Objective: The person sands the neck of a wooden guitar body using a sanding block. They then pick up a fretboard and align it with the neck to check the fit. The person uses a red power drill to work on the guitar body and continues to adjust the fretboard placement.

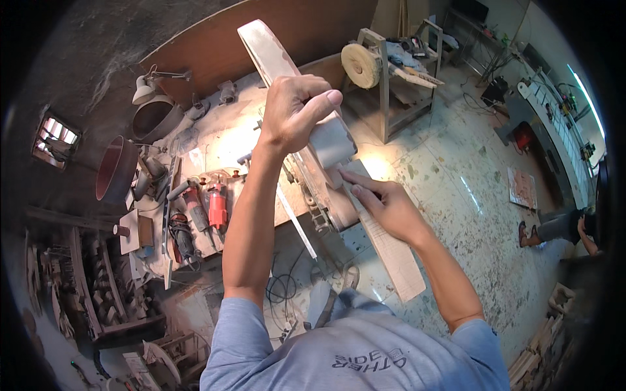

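My right hand grips a long pale wooden board, thumb on top and index finger stretched along it. The board's far end reaches the rounded near end of a long, pale belt-like loop, which looks like a sanding belt. A small wooden piece shows between the loop and my right fingertips. Over the middle of the loop, my left hand is closed with its thumb extended. Whatever its curled fingers hold is hidden beneath the hand.
On the dusty bench at left lie red power tools and a desk lamp. A wooden stand with a round buffing wheel stands far right. Wood scraps fill the lower left. Another person's leg shows at right.
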`<action>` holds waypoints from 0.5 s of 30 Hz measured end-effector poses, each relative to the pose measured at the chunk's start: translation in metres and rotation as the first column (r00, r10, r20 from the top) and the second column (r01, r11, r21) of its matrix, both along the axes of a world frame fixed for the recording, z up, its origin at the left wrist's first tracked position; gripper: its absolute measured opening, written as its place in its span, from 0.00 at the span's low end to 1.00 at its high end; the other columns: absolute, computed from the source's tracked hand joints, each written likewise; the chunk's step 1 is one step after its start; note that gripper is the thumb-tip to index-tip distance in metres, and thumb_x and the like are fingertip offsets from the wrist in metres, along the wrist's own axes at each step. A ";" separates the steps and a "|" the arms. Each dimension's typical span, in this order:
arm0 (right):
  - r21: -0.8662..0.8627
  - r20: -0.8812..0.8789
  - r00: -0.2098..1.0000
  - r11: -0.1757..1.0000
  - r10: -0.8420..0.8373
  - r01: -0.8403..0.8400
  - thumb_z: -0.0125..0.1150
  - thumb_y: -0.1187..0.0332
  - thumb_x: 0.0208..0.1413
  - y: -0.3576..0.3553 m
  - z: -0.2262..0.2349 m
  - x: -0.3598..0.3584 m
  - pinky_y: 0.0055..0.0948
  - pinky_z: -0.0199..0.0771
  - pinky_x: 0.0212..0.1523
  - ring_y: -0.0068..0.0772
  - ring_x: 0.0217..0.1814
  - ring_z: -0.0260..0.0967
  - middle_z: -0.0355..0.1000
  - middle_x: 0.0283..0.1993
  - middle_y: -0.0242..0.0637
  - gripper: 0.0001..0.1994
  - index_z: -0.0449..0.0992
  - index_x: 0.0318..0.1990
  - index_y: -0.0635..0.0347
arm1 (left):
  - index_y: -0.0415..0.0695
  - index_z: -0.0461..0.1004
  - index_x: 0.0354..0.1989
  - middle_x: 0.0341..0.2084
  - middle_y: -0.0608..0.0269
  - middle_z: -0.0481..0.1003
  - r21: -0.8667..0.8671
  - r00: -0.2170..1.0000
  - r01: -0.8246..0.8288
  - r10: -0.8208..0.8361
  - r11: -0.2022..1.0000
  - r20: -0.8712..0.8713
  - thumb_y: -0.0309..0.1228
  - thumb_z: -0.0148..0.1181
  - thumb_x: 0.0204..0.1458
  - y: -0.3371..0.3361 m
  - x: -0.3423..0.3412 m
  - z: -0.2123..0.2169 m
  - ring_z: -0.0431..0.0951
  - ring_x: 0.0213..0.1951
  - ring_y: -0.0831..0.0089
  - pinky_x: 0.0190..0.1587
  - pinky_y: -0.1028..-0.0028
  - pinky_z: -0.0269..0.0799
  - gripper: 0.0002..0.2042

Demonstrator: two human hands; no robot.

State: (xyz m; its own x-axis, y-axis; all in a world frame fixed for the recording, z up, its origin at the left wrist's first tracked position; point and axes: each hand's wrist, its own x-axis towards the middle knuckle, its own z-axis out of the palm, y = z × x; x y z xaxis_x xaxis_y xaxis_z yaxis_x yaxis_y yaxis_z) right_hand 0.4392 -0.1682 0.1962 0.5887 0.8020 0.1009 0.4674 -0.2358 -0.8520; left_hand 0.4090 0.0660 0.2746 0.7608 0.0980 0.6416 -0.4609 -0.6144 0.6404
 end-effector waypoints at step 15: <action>-0.276 -0.091 0.996 0.960 0.020 -0.045 0.55 0.65 0.70 0.000 0.023 -0.001 0.35 0.76 0.51 0.41 0.48 0.81 0.82 0.50 0.52 0.18 0.77 0.64 0.52 | 0.33 0.73 0.21 0.15 0.58 0.64 -0.065 0.999 0.022 -0.024 0.998 -0.029 0.46 0.59 0.54 0.004 -0.004 -0.004 0.64 0.20 0.70 0.25 0.66 0.59 0.24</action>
